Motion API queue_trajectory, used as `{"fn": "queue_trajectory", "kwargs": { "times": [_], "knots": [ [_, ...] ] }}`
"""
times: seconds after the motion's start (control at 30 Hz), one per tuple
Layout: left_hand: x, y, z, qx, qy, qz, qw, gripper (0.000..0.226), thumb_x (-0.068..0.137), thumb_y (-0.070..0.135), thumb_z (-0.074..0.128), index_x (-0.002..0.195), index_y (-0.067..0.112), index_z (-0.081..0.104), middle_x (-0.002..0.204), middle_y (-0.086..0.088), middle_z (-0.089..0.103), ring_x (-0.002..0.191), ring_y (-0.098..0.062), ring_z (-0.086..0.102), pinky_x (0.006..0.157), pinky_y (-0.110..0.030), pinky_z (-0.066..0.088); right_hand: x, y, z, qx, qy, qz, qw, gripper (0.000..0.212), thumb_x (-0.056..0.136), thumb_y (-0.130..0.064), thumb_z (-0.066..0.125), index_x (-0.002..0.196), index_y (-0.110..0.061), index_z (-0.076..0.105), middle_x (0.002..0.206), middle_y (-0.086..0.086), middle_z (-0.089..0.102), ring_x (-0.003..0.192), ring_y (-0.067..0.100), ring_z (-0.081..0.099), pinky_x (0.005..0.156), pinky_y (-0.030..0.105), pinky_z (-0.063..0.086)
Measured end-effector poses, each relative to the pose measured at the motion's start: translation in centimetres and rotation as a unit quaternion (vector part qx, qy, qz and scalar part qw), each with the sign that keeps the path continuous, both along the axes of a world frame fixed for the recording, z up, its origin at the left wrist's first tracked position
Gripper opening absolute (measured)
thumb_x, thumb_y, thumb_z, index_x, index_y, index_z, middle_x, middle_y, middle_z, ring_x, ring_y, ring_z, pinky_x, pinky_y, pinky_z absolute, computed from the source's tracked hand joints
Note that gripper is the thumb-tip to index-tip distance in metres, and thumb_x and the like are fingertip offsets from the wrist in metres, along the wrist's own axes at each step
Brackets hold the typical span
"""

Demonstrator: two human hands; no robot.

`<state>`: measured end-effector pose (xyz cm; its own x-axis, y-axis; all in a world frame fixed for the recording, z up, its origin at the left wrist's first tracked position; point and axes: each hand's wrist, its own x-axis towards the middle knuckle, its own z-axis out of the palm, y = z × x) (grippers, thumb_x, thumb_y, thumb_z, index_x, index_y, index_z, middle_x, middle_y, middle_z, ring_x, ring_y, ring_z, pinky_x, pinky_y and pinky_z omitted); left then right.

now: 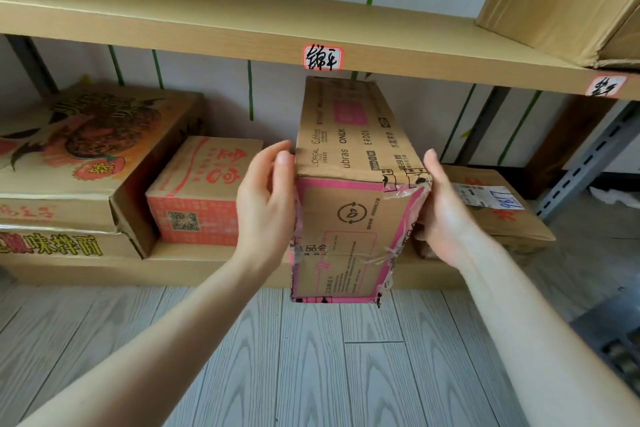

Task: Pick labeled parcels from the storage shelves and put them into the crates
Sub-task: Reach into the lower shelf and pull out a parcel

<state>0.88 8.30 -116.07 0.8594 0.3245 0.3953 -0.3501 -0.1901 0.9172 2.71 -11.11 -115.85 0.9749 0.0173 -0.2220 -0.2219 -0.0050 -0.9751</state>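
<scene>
I have the tall brown cardboard parcel (346, 184), edged in pink tape, clamped between my hands: my left hand (266, 204) lies flat on its left side with fingers almost straight, and my right hand (446, 215) wraps its right side, thumb up the edge. It stands upright, its lower end out over the grey plank floor (311, 357). Left of my left hand sits an orange-red printed carton (204, 191); beyond my right hand lies a flat brown box with a white label (498, 208)

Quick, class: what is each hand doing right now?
Left hand: open, pressed flat against the cardboard box, left side.
Right hand: gripping the cardboard box, right side, fingers curled round it.
</scene>
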Motion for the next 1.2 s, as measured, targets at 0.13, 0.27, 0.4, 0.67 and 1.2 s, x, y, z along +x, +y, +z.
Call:
{"fn": "queue_trajectory", "kwargs": {
  "times": [0.13, 0.27, 0.4, 0.67, 1.2],
  "knots": [
    [2.1, 1.1, -2.9, -0.13, 0.21, -0.007, 0.969, 0.028, 0.095, 0.025, 0.047, 0.113, 0.009, 0.06, 0.088, -0.001, 0.067, 0.082, -0.015, 0.066, 0.07, -0.028, 0.055, -0.1, 0.0, 2.0, 0.084, -0.024, 0.062, 0.994, 0.056, 0.079, -0.062, 0.047, 0.122, -0.028, 0.059, 0.117, -0.001, 0.068, 0.113, 0.019, 0.061, 0.097, 0.047, 0.043],
    [2.0, 1.3, -6.7, -0.054, 0.489, -0.104, 0.864, 0.068, 0.088, 0.048, 0.051, 0.138, 0.005, 0.035, 0.118, -0.015, 0.052, 0.113, -0.032, 0.048, 0.097, -0.045, 0.038, -0.1, 0.0, 2.5, 0.089, -0.017, 0.015, 0.996, 0.019, 0.092, -0.025, 0.051, 0.107, -0.019, 0.063, 0.101, 0.003, 0.074, 0.098, 0.019, 0.067, 0.087, 0.042, 0.051],
    [1.5, 1.7, -8.6, -0.123, 0.55, -0.232, 0.793, 0.1, 0.065, 0.075, 0.052, 0.123, -0.006, 0.044, 0.112, -0.022, 0.057, 0.103, -0.034, 0.057, 0.092, -0.045, 0.043, -0.4, -1.4, 2.3, 0.138, -0.017, -0.008, 0.99, 0.019, 0.094, -0.02, 0.047, 0.106, -0.017, 0.061, 0.097, 0.004, 0.073, 0.091, 0.018, 0.068, 0.08, 0.038, 0.052],
    [1.2, 4.0, -8.2, -0.214, 0.458, -0.23, 0.831, 0.06, 0.069, 0.059, 0.062, 0.103, 0.009, 0.062, 0.092, -0.012, 0.069, 0.082, -0.026, 0.065, 0.071, -0.037, 0.055, -2.4, -7.5, -2.6, 0.233, -0.01, -0.074, 0.97, 0.074, 0.037, -0.028, 0.085, 0.107, -0.011, 0.069, 0.108, 0.013, 0.069, 0.096, 0.021, 0.069, 0.074, 0.037, 0.059],
    [0.6, 4.2, -6.0, -0.191, 0.274, -0.161, 0.929, 0.027, 0.087, 0.031, 0.059, 0.108, 0.014, 0.059, 0.099, -0.007, 0.068, 0.082, -0.025, 0.068, 0.063, -0.046, 0.059, -3.2, -4.3, -5.9, 0.028, -0.009, -0.196, 0.98, 0.028, 0.093, 0.006, 0.041, 0.082, -0.014, 0.057, 0.069, 0.0, 0.069, 0.066, 0.012, 0.065, 0.063, 0.026, 0.051]
  ]
}}
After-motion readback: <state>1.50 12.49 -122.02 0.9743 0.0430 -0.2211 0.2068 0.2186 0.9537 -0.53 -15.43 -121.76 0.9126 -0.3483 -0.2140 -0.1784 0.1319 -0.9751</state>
